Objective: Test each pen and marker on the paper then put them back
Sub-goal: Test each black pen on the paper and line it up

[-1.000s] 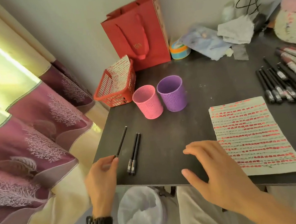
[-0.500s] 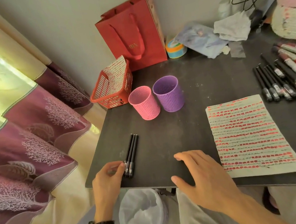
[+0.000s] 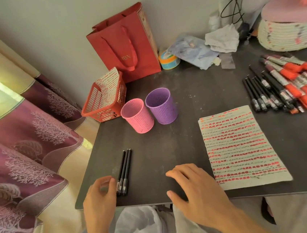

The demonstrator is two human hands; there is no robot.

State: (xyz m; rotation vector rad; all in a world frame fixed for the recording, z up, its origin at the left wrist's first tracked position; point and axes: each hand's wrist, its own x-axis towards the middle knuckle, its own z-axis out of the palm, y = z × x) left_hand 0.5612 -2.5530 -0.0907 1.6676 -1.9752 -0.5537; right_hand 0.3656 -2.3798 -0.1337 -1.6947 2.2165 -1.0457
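Note:
Three black pens (image 3: 124, 171) lie side by side near the table's front left corner. My left hand (image 3: 100, 197) sits just left of their lower ends, fingers loosely curled and touching the nearest pen, holding nothing. My right hand (image 3: 194, 189) rests flat on the dark table (image 3: 171, 148), fingers spread, left of the paper (image 3: 239, 145) covered in red and black test strokes. A pink cup (image 3: 137, 116) and a purple cup (image 3: 162, 106) stand at mid-left. More black pens (image 3: 264, 93) and orange-capped markers (image 3: 296, 80) lie at the right.
A red mesh basket (image 3: 105, 102) with a marked sheet and a red gift bag (image 3: 128, 43) stand at the back left. Clutter and a woven basket (image 3: 289, 31) fill the back right. A curtain hangs left; a white-lined bin (image 3: 138, 230) sits below the front edge.
My left hand laid its black pen beside the other two, making a row of three, and let go. My right hand stayed flat on the table.

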